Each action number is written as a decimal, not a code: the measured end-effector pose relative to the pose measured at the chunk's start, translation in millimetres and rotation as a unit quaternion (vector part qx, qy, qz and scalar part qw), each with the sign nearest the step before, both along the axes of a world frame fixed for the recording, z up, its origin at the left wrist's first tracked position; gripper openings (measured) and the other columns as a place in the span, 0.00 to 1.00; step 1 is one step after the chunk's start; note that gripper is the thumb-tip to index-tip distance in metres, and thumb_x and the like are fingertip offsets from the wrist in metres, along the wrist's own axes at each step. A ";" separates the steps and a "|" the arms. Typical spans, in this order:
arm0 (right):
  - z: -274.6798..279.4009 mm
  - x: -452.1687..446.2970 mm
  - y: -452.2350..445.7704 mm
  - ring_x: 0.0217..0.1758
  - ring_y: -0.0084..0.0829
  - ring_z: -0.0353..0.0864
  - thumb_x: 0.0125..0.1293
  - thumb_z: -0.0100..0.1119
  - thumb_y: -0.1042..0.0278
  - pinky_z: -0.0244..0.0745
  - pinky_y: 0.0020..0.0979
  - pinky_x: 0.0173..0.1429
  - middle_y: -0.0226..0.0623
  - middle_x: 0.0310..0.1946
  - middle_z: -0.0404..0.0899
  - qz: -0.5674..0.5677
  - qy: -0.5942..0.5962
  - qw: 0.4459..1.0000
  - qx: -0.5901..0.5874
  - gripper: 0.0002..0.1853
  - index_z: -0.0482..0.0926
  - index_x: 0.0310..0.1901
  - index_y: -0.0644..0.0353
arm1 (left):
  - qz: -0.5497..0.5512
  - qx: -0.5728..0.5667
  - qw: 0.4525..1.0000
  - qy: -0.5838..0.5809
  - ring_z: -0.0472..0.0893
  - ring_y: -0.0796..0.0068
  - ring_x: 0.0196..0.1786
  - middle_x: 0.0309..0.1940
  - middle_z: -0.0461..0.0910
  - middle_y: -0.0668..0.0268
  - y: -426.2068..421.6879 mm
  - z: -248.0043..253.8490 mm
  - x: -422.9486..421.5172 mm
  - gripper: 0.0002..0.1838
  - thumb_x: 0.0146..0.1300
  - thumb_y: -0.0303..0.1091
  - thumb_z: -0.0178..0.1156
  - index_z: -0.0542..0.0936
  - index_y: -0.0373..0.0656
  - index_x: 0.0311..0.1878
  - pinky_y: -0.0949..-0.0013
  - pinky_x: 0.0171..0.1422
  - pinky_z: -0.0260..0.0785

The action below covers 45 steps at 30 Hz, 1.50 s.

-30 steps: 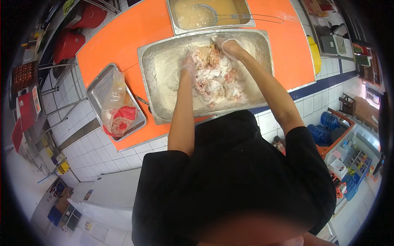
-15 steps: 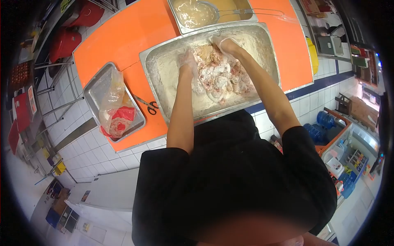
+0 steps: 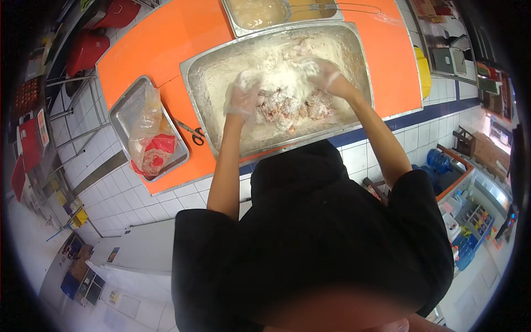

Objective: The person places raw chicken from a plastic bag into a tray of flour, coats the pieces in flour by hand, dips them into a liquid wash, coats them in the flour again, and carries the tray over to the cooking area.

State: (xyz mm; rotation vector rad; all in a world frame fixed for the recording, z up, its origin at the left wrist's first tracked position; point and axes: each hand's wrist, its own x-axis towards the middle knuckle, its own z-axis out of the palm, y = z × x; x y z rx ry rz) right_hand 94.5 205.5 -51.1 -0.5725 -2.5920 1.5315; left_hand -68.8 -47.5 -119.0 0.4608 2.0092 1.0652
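A large metal tray (image 3: 360,66) holds white flour (image 3: 213,83) and flour-coated pieces of raw meat (image 3: 279,108), which look like chicken. My left hand (image 3: 243,93), in a clear plastic glove, is over the tray's left half beside the meat. My right hand (image 3: 327,76), gloved the same way, is over the right half above some pieces. Loose flour blurs in the space between the two hands. Motion and flour smear the fingers of both, so their grip does not show.
Behind the big tray stands a metal pan (image 3: 238,25) of cloudy liquid with a wire strainer (image 3: 332,8) across it. On the orange table (image 3: 166,50), black-handled scissors (image 3: 193,134) lie beside a smaller tray (image 3: 119,119) holding a plastic bag (image 3: 148,122) with red parts.
Both hands have pulled back toward me and come up from the meat. Flour now flies between them and covers the far pieces. The view has shifted slightly.
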 end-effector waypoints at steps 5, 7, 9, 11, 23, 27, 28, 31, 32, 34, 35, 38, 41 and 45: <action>-30.3 53.0 20.9 0.62 0.51 0.81 0.77 0.52 0.41 0.72 0.43 0.70 0.61 0.55 0.82 0.037 -0.287 0.927 0.239 0.34 0.79 0.58 0.73 | -0.061 -0.315 0.947 0.003 0.82 0.41 0.59 0.55 0.81 0.33 -38.1 44.2 6.2 0.50 0.70 0.77 0.42 0.81 0.31 0.61 0.52 0.70 0.69; -28.9 43.0 19.6 0.67 0.45 0.78 0.81 0.46 0.41 0.70 0.42 0.71 0.56 0.62 0.80 0.125 -0.431 0.860 0.245 0.36 0.70 0.70 0.70 | -0.042 -0.306 0.951 -0.023 0.78 0.41 0.65 0.59 0.78 0.32 -43.8 33.9 11.0 0.51 0.69 0.79 0.41 0.80 0.34 0.64 0.53 0.74 0.65; -8.3 43.7 9.4 0.69 0.46 0.77 0.83 0.39 0.42 0.69 0.41 0.72 0.54 0.64 0.79 0.013 -0.404 0.915 -0.021 0.35 0.67 0.73 0.69 | -0.036 -0.258 0.964 -0.048 0.73 0.42 0.73 0.66 0.75 0.35 -50.6 14.6 22.7 0.52 0.68 0.80 0.42 0.77 0.37 0.70 0.54 0.79 0.59; -13.5 45.8 14.2 0.71 0.46 0.76 0.85 0.36 0.44 0.68 0.41 0.73 0.53 0.66 0.78 -0.036 -0.364 0.918 -0.154 0.34 0.66 0.75 0.67 | 0.070 -0.161 0.975 -0.134 0.65 0.46 0.79 0.75 0.68 0.42 -51.0 -34.1 40.7 0.52 0.67 0.80 0.43 0.72 0.41 0.75 0.54 0.83 0.53; -120.9 56.2 4.3 0.52 0.26 0.81 0.81 0.40 0.37 0.76 0.35 0.51 0.31 0.51 0.80 -0.036 -0.222 0.839 -0.495 0.35 0.60 0.81 0.47 | 0.158 0.073 0.900 -0.399 0.57 0.58 0.84 0.83 0.57 0.57 9.8 47.1 71.8 0.47 0.71 0.68 0.52 0.57 0.51 0.85 0.53 0.86 0.47; -114.9 34.7 -14.1 0.77 0.41 0.65 0.75 0.42 0.27 0.56 0.52 0.80 0.41 0.79 0.64 -0.114 -0.285 0.862 -0.403 0.44 0.57 0.82 0.47 | 0.213 0.110 0.882 -0.406 0.62 0.61 0.81 0.81 0.62 0.58 16.8 36.8 80.1 0.42 0.74 0.64 0.50 0.59 0.50 0.83 0.50 0.84 0.52; -114.2 31.7 -12.3 0.76 0.39 0.67 0.75 0.46 0.32 0.58 0.49 0.79 0.41 0.77 0.66 -0.102 -0.262 0.863 -0.420 0.41 0.61 0.80 0.51 | 0.214 0.111 0.882 -0.405 0.61 0.61 0.82 0.80 0.63 0.58 12.5 16.8 78.1 0.44 0.71 0.62 0.56 0.59 0.48 0.83 0.50 0.84 0.51; -111.9 28.1 -17.3 0.75 0.34 0.71 0.75 0.59 0.46 0.64 0.40 0.78 0.41 0.72 0.74 -0.069 -0.199 0.851 -0.481 0.32 0.72 0.72 0.60 | 0.234 0.126 0.891 -0.368 0.65 0.60 0.78 0.78 0.67 0.57 -10.9 -35.1 64.0 0.44 0.68 0.52 0.66 0.61 0.45 0.81 0.53 0.82 0.53; -113.8 27.8 -15.0 0.70 0.33 0.75 0.70 0.67 0.53 0.69 0.39 0.74 0.43 0.67 0.78 -0.056 -0.156 0.872 -0.461 0.29 0.78 0.65 0.64 | 0.247 0.143 0.899 -0.333 0.69 0.59 0.75 0.76 0.69 0.57 -16.1 -37.6 62.1 0.41 0.69 0.48 0.65 0.63 0.44 0.80 0.55 0.80 0.58; -90.5 27.4 -7.7 0.64 0.34 0.80 0.68 0.69 0.56 0.74 0.40 0.69 0.45 0.62 0.81 0.066 -0.158 0.914 -0.368 0.28 0.79 0.63 0.65 | 0.203 0.130 0.942 -0.233 0.75 0.58 0.70 0.73 0.72 0.58 -20.7 -17.7 55.8 0.36 0.70 0.41 0.64 0.66 0.43 0.78 0.58 0.77 0.65; -56.7 22.5 -4.3 0.61 0.35 0.82 0.67 0.69 0.57 0.76 0.41 0.67 0.45 0.59 0.83 0.127 -0.159 0.926 -0.318 0.27 0.80 0.62 0.66 | 0.145 0.096 0.970 -0.168 0.76 0.58 0.69 0.71 0.74 0.58 -17.8 28.2 49.6 0.36 0.69 0.38 0.65 0.66 0.41 0.77 0.59 0.75 0.66; 53.5 6.7 -18.5 0.60 0.44 0.84 0.67 0.68 0.54 0.77 0.40 0.65 0.54 0.55 0.85 0.183 -0.142 0.970 0.077 0.33 0.75 0.66 0.69 | 0.025 0.164 0.984 0.065 0.76 0.59 0.68 0.70 0.75 0.57 -18.8 39.2 51.3 0.36 0.66 0.36 0.66 0.67 0.37 0.75 0.60 0.75 0.66; 104.7 -22.2 13.2 0.64 0.53 0.81 0.70 0.62 0.48 0.73 0.42 0.69 0.61 0.59 0.81 0.084 -0.256 0.960 0.078 0.36 0.72 0.70 0.70 | 0.097 0.202 0.949 0.220 0.71 0.59 0.73 0.74 0.70 0.54 -4.8 33.3 43.3 0.40 0.67 0.45 0.66 0.66 0.36 0.77 0.60 0.77 0.62; 18.8 -53.5 68.6 0.74 0.52 0.71 0.75 0.50 0.37 0.66 0.43 0.77 0.62 0.70 0.71 0.018 -0.323 0.946 0.014 0.41 0.67 0.73 0.69 | 0.289 0.073 0.948 0.116 0.69 0.58 0.76 0.77 0.68 0.53 26.8 15.1 11.8 0.42 0.70 0.57 0.59 0.66 0.38 0.78 0.56 0.79 0.60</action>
